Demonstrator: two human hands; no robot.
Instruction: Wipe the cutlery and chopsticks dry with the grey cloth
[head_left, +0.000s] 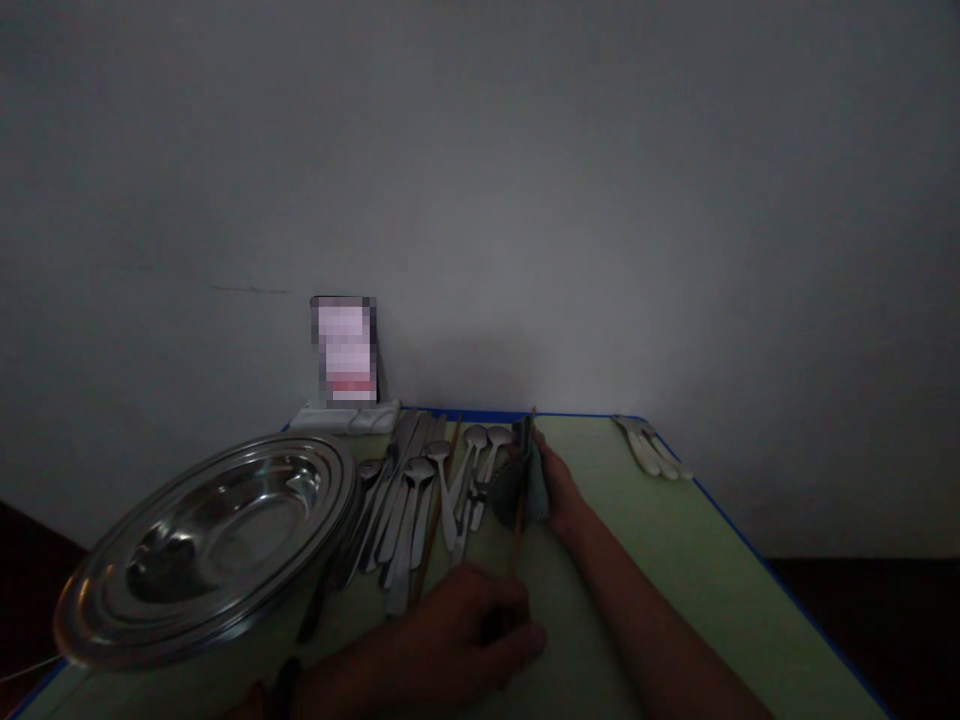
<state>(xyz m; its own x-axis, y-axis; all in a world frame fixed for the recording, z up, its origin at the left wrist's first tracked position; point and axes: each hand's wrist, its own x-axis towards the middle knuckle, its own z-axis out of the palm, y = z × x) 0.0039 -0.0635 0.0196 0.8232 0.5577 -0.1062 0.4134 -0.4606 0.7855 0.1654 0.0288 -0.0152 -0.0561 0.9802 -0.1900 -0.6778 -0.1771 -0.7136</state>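
My left hand [472, 630] is near the table's front edge, fingers curled around the lower end of a thin wooden chopstick [519, 540]. Further back, my right hand [559, 485] grips a grey cloth [536, 490], folded around the upper part of that chopstick. The chopstick's tip pokes out above the cloth. Left of the cloth, several metal spoons [439, 455] and table knives [401, 440] lie in a loose pile. More wooden chopsticks [433, 535] rest among them. Dim light hides details of the fingers.
A stack of shiny metal plates [341, 480] stands on the left of the green table [615, 560]. A phone [349, 350] leans against the wall on a white base [345, 418]. Several light-handled utensils [649, 450] lie at the back right edge.
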